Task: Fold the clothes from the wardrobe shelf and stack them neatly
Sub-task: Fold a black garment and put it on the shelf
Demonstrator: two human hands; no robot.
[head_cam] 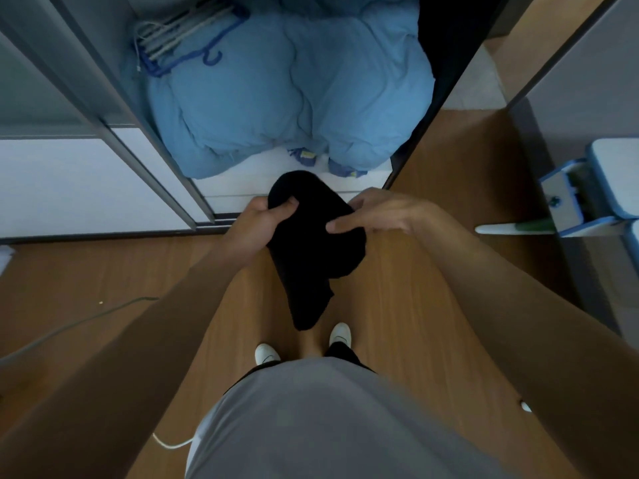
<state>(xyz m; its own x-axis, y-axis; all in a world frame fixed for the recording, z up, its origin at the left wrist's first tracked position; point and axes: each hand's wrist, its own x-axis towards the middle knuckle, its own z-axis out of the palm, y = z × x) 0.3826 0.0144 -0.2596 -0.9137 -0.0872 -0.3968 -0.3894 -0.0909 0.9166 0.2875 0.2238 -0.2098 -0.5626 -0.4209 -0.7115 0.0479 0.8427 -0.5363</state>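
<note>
A black garment (311, 250) is being held in mid-air, clutched by the left hand (266, 219) and pinched by the right hand (377, 212), its loose end dangling below both hands. With nothing supporting it, a slip to the floor (415, 305) is being risked.

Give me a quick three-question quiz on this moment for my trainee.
1. True or false: the black garment lies folded on the wardrobe shelf.
2. What rests on the blue duvet? A) a bundle of hangers B) a pair of shoes C) a stack of books
3. Fill in: the garment hangs in the air, held by ____ hands.
Key: 1 false, since the left hand and the right hand each have a grip on it in front of the person. 2 A. 3 both.
</note>
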